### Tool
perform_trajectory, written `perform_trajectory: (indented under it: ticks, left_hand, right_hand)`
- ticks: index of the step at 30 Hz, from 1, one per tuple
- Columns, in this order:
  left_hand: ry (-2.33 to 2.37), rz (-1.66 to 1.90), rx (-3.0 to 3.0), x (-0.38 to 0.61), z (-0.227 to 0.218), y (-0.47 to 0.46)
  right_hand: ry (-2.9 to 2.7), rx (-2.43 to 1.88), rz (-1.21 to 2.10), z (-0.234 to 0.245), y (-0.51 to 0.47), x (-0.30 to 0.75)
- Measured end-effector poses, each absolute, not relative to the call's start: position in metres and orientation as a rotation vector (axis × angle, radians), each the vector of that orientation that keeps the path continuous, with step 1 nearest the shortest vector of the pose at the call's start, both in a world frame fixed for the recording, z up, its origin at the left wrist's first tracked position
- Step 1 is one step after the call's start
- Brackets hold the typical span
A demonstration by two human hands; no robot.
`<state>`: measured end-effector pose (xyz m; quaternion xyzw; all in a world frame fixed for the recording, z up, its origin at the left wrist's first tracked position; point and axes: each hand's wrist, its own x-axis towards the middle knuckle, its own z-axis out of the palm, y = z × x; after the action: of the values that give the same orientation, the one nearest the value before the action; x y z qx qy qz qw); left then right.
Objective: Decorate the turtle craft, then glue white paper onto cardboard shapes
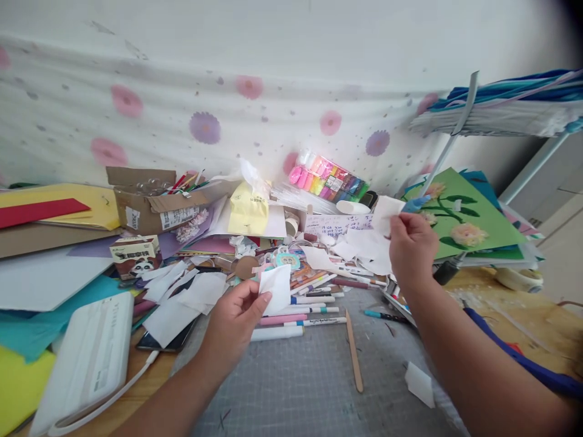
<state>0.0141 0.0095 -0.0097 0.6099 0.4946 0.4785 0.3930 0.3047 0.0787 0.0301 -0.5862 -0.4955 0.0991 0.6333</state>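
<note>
My left hand pinches a small white piece of paper between thumb and fingers, above the row of marker pens. Further out to the right, my right hand is closed on another white piece of paper, raised in front of the green card. Below and between the hands lies a grey cutting mat with a wooden craft stick on it. A loose white paper scrap rests near the mat's right side.
A white power bank with a cable stands at the left, beside paper scraps. Behind are a cardboard box, a yellow tissue pack and colored clay packs. At the right sit a green flower card and a blue-handled tool.
</note>
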Motion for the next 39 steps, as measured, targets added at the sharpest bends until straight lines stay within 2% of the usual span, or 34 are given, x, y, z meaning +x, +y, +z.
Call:
perform_trajectory:
  ticks: [4, 9, 12, 15, 18, 23, 26, 33, 39]
  left_hand:
    - [1.359, 1.238, 1.742, 0.013, -0.009, 0.008]
    - [1.351, 1.266, 2.026, 0.010, -0.015, 0.008]
    - [1.286, 1.312, 2.198, 0.010, -0.017, 0.009]
    - [1.250, 1.313, 2.285, 0.010, -0.018, 0.010]
    - [1.245, 1.266, 2.204, 0.012, -0.017, 0.009]
    - [1.150, 1.086, 1.711, 0.016, -0.017, 0.008]
    - [1.080, 1.108, 1.608, 0.016, -0.018, 0.010]
    - [1.256, 1.178, 1.515, 0.009, -0.010, 0.014]
    - [1.145, 1.166, 1.311, 0.001, -0.016, 0.022]
  right_hand:
    - [-1.341, -1.431, 0.349, 0.025, 0.085, 0.298]
    - [-1.601, -1.332, 0.868, 0.002, 0.042, 0.224]
    - [-1.461, -1.094, 1.331, -0.001, 0.018, 0.189]
    - [-1.249, -0.942, 1.526, -0.006, 0.011, 0.173]
    - [-1.185, -0.900, 1.541, -0.013, 0.014, 0.172]
    - [-1.184, -0.844, 1.512, -0.018, 0.015, 0.175]
    - [-1.225, -0.845, 1.458, -0.019, 0.014, 0.174]
    - [-1.188, -0.962, 1.420, -0.015, 0.018, 0.193]
    - [-1.157, -1.134, 1.224, -0.002, 0.023, 0.229]
